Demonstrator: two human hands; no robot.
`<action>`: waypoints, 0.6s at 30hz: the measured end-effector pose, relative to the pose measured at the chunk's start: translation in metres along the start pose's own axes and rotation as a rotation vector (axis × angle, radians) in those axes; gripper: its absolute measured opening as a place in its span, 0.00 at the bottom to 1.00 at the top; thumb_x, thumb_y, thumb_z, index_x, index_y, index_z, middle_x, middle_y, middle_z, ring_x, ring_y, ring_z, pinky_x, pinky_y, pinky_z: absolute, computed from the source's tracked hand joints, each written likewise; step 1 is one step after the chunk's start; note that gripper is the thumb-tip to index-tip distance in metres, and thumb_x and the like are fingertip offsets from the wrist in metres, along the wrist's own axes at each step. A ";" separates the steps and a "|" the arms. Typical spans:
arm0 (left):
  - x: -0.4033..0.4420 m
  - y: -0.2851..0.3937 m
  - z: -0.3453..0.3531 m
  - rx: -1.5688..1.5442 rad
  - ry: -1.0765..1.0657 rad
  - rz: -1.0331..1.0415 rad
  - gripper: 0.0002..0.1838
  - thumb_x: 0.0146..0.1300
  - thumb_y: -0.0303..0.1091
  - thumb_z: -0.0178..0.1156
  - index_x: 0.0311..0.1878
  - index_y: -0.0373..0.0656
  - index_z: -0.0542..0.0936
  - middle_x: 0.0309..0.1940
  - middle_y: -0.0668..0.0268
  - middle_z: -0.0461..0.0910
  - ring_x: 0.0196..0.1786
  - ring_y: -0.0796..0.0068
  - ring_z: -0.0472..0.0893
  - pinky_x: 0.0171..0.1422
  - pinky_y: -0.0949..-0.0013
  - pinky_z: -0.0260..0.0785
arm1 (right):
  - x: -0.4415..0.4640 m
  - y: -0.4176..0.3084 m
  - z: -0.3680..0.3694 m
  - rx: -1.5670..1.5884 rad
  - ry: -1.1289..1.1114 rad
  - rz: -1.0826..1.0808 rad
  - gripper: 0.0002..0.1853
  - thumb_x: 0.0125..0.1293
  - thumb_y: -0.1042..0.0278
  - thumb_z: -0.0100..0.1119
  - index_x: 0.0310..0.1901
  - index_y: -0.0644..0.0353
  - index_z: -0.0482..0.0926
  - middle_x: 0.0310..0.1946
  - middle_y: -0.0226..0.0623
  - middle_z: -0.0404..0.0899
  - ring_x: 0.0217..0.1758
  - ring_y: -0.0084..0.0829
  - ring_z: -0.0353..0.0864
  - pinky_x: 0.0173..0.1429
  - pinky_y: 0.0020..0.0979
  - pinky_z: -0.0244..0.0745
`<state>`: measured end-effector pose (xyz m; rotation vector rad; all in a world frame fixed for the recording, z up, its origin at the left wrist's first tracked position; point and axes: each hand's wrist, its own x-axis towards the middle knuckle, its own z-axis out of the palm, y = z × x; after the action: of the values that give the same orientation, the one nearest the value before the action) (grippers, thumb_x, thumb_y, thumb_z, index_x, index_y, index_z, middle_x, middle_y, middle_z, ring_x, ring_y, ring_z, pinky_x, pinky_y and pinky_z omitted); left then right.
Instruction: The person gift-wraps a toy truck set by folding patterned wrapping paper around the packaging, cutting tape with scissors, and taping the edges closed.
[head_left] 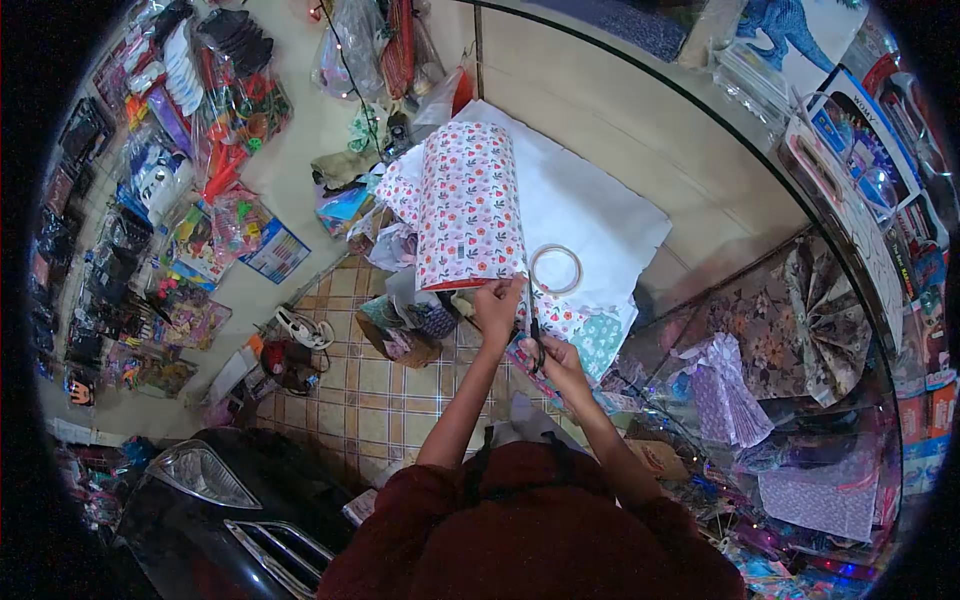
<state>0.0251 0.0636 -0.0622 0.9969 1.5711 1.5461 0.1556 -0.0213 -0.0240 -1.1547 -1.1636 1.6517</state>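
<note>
A long parcel (465,200) in white paper with a red and pink flower print lies on the work surface ahead of me. Its near end shows a red edge. My left hand (497,308) is closed at the near right corner, its fingers pinching the flowered wrapping paper. In my right hand (560,366) is a pair of scissors (537,332) with dark handles, the blades pointing away from me beside the left fingertips. Whether the blades are parted I cannot tell. A roll of clear tape (557,270) lies flat just right of the parcel.
A white sheet (610,215) spreads under the tape, near a cream wall panel. A bin of crumpled paper (400,325) stands on the tiled floor left of my arms. A black motorbike (230,500) is at lower left. A glass case (740,430) with folded fabrics stands right.
</note>
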 end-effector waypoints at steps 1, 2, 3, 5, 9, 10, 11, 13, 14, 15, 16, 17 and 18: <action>0.000 0.002 -0.001 -0.011 0.004 0.006 0.18 0.55 0.41 0.66 0.26 0.31 0.81 0.15 0.71 0.75 0.19 0.87 0.68 0.22 0.76 0.58 | 0.001 -0.002 -0.001 0.012 0.000 0.007 0.16 0.63 0.54 0.60 0.36 0.62 0.79 0.23 0.22 0.74 0.26 0.13 0.70 0.31 0.19 0.63; 0.000 0.005 -0.001 -0.023 0.007 0.011 0.18 0.55 0.41 0.66 0.26 0.32 0.81 0.15 0.71 0.75 0.19 0.86 0.68 0.23 0.76 0.59 | 0.001 -0.004 -0.001 0.024 0.001 0.015 0.16 0.63 0.54 0.60 0.36 0.62 0.80 0.23 0.22 0.73 0.26 0.13 0.70 0.31 0.19 0.63; -0.001 0.004 0.000 -0.036 0.009 0.015 0.18 0.55 0.41 0.66 0.26 0.32 0.81 0.15 0.71 0.75 0.19 0.86 0.69 0.23 0.76 0.59 | 0.001 -0.006 -0.001 0.015 0.011 0.033 0.17 0.63 0.54 0.60 0.37 0.62 0.80 0.23 0.22 0.73 0.26 0.13 0.70 0.31 0.19 0.63; 0.000 0.003 -0.001 -0.068 -0.015 0.013 0.17 0.55 0.40 0.66 0.25 0.32 0.81 0.16 0.70 0.75 0.19 0.86 0.69 0.23 0.77 0.59 | 0.000 -0.008 -0.001 -0.003 0.032 0.069 0.17 0.63 0.53 0.60 0.37 0.63 0.80 0.23 0.22 0.73 0.26 0.13 0.70 0.31 0.19 0.63; 0.001 0.000 0.001 -0.031 -0.009 -0.002 0.17 0.56 0.39 0.66 0.26 0.31 0.81 0.16 0.71 0.75 0.20 0.87 0.69 0.23 0.77 0.58 | 0.003 0.000 -0.006 0.009 -0.002 0.040 0.19 0.62 0.51 0.61 0.38 0.64 0.80 0.23 0.24 0.74 0.26 0.14 0.69 0.31 0.19 0.63; 0.001 0.001 0.001 -0.031 -0.008 -0.001 0.17 0.56 0.39 0.66 0.26 0.31 0.81 0.16 0.71 0.75 0.20 0.87 0.68 0.23 0.78 0.58 | 0.004 0.000 -0.006 -0.007 0.003 0.041 0.20 0.62 0.51 0.61 0.38 0.64 0.80 0.23 0.24 0.75 0.26 0.14 0.70 0.31 0.19 0.63; 0.001 0.002 0.002 -0.030 -0.007 0.000 0.17 0.56 0.39 0.65 0.26 0.31 0.81 0.16 0.72 0.75 0.20 0.87 0.68 0.23 0.78 0.58 | 0.004 0.000 -0.006 -0.022 0.009 0.042 0.21 0.62 0.50 0.60 0.38 0.64 0.80 0.23 0.25 0.75 0.26 0.14 0.70 0.31 0.19 0.63; -0.001 0.009 0.001 -0.045 -0.010 0.008 0.16 0.57 0.38 0.65 0.27 0.30 0.81 0.16 0.72 0.74 0.20 0.88 0.68 0.23 0.78 0.57 | 0.007 0.003 -0.010 -0.062 -0.013 0.074 0.20 0.65 0.53 0.58 0.41 0.66 0.79 0.26 0.25 0.76 0.27 0.15 0.72 0.32 0.20 0.66; -0.003 0.012 0.001 -0.059 -0.016 0.015 0.16 0.58 0.38 0.64 0.27 0.30 0.81 0.16 0.72 0.74 0.20 0.88 0.68 0.23 0.78 0.57 | 0.008 0.004 -0.012 -0.081 -0.024 0.091 0.19 0.66 0.54 0.57 0.43 0.67 0.79 0.27 0.26 0.77 0.28 0.16 0.74 0.33 0.21 0.68; -0.004 0.016 0.000 -0.073 -0.021 0.023 0.16 0.58 0.38 0.64 0.28 0.30 0.81 0.16 0.73 0.74 0.20 0.89 0.68 0.23 0.78 0.57 | 0.009 0.003 -0.011 -0.091 -0.030 0.099 0.19 0.66 0.54 0.57 0.43 0.67 0.79 0.26 0.25 0.77 0.27 0.16 0.74 0.32 0.21 0.68; -0.005 0.019 -0.001 -0.050 -0.029 0.022 0.16 0.58 0.38 0.64 0.28 0.30 0.81 0.16 0.73 0.74 0.20 0.89 0.67 0.23 0.79 0.57 | 0.010 0.001 -0.011 -0.101 -0.035 0.106 0.19 0.66 0.54 0.57 0.43 0.67 0.79 0.25 0.25 0.76 0.27 0.16 0.74 0.32 0.21 0.67; -0.005 0.023 -0.002 -0.028 -0.037 0.021 0.16 0.59 0.38 0.63 0.29 0.30 0.82 0.16 0.73 0.74 0.20 0.89 0.67 0.23 0.79 0.57 | 0.011 0.000 -0.010 -0.110 -0.041 0.113 0.19 0.66 0.54 0.56 0.43 0.67 0.79 0.24 0.25 0.76 0.26 0.16 0.74 0.31 0.21 0.67; -0.006 0.024 -0.003 -0.005 -0.045 0.019 0.16 0.59 0.38 0.63 0.29 0.29 0.82 0.16 0.73 0.74 0.21 0.90 0.67 0.23 0.79 0.57 | 0.011 0.001 -0.009 -0.114 -0.042 0.103 0.19 0.66 0.55 0.57 0.43 0.66 0.79 0.24 0.25 0.76 0.26 0.16 0.73 0.31 0.21 0.66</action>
<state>0.0264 0.0569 -0.0379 1.0396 1.5299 1.5297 0.1613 -0.0087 -0.0289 -1.2751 -1.2572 1.7129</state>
